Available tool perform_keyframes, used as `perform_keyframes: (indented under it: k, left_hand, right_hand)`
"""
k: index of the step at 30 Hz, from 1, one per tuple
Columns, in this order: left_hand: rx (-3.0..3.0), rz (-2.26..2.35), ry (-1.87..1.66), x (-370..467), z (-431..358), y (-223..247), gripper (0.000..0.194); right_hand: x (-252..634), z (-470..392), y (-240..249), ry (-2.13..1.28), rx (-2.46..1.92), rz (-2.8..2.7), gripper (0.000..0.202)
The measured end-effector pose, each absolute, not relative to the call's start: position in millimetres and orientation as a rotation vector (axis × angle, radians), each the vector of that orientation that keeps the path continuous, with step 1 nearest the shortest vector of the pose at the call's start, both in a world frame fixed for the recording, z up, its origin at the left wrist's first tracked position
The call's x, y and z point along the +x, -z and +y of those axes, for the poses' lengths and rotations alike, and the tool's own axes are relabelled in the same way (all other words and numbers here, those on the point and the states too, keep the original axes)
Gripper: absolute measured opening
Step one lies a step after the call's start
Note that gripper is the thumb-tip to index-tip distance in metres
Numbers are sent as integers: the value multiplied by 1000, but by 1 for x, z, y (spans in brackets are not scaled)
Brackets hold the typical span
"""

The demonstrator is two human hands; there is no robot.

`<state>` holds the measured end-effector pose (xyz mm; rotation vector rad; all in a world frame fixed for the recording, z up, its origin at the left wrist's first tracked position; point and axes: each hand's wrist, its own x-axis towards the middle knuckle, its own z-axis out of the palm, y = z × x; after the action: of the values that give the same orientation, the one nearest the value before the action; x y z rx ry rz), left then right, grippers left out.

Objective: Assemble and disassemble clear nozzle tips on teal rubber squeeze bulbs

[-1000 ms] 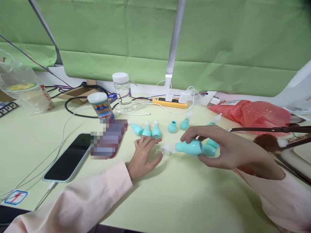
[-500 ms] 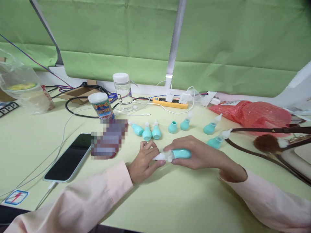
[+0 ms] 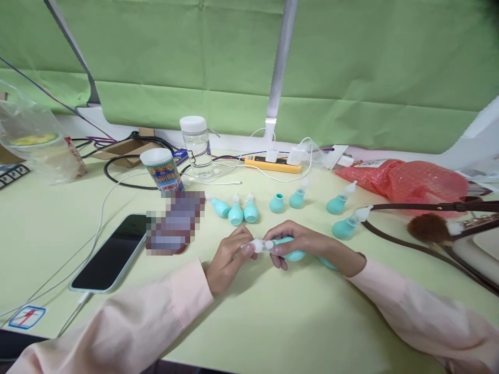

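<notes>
A nasal aspirator (image 3: 294,254) with a teal bulb, a clear middle piece and a white tip lies level between my hands, tip pointing left. My left hand (image 3: 229,257) pinches it near the white tip with thumb and fingers. Around the bulb and clear neck, my right hand (image 3: 298,238) is closed. Part of a teal bulb (image 3: 328,263) shows beneath my right wrist; the rest is hidden. Beyond my hands stand an open-topped teal bulb (image 3: 277,203) and an aspirator with a pale tip (image 3: 297,198). Several more teal aspirators (image 3: 235,213) lie left of these.
Two tipped aspirators (image 3: 346,226) stand at right, near a bag strap (image 3: 409,209) and a red plastic bag (image 3: 421,184). At left lies a phone (image 3: 111,253) on a cable. A printed cup (image 3: 162,171), a water bottle (image 3: 197,150) and a yellow power strip (image 3: 280,165) stand behind.
My right hand has turned and its wrist has shifted left, tilting the bulb end of the aspirator down. A teal bulb has come into view under the wrist. My left hand has barely moved.
</notes>
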<state>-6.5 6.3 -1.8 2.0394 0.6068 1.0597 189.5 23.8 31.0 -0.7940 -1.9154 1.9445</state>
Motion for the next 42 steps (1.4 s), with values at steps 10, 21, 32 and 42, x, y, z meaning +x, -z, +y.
perform_keyframes:
  k: [10,21,32,42]
  left_hand:
    - [2718,1210,-640,-5,26,10,23]
    - [2902,1467,-409,-10,33,3,15]
    - [2767,1372,-694,-11,26,-4,14]
    - [2558,575,-921,-10,22,2,41]
  right_hand:
    - [183,18,-26,-1051,-1323,-1951,15]
    - [181,17,-14,-653,-1513,-2236,18]
    - [174,7,-24,-630,-1377,-2214,12]
    - [167,-10,-30,-777,-1236,-2350,24]
